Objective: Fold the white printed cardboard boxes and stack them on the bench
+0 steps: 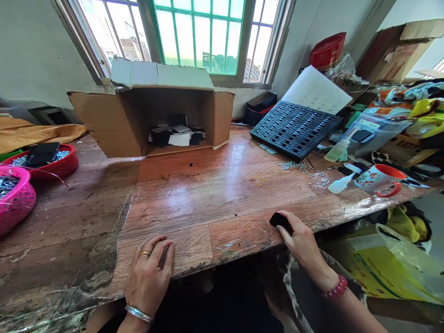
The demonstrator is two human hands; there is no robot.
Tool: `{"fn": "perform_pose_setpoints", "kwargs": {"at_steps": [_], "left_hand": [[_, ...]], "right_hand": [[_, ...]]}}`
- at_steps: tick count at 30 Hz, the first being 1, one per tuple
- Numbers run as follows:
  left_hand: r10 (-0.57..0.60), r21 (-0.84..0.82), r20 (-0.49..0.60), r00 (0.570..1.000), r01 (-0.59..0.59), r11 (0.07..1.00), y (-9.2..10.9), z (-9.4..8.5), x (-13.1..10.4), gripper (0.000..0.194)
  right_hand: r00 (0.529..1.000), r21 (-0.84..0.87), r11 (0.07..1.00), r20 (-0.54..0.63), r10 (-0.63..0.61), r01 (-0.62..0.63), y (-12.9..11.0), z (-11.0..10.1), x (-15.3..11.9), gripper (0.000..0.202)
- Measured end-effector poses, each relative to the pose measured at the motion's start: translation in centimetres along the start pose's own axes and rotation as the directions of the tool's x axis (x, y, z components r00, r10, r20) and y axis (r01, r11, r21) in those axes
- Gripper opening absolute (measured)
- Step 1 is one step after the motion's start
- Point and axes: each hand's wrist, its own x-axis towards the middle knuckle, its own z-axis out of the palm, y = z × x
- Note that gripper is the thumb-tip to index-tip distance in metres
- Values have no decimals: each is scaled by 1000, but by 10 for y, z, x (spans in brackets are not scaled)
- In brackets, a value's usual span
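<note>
Near the front edge of the table, my right hand (294,233) pinches a small flat black piece (278,220) with a rounded corner between thumb and fingers. Its kind is not clear from this view. My left hand (150,263), wearing a ring and a bracelet, rests at the table's edge on the left with its fingers curled together. A dark patch shows between its thumb and index finger; I cannot make out what it is. On the wooden-patterned tabletop (187,199), a thin yellow rubber band (262,182) lies beyond my right hand.
An open cardboard box (130,122) holding black and white pieces faces me at the back. A black slotted tray (294,129) leans at back right. A mug (373,180) and small squeeze bottle (340,184) are at right. Red (71,162) and pink baskets (21,208) stand at left.
</note>
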Motion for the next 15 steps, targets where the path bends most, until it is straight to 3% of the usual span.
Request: {"fn": "perform_pose_setpoints", "kwargs": {"at_steps": [10, 15], "left_hand": [[-5, 6, -16, 1000, 6, 1000, 2, -1, 1, 14], [14, 10, -16, 1000, -14, 1000, 2, -1, 1, 14]], "right_hand": [[996, 30, 998, -77, -54, 56, -8, -7, -3, 23], [974, 18, 976, -76, -213, 215, -4, -8, -14, 21]]}}
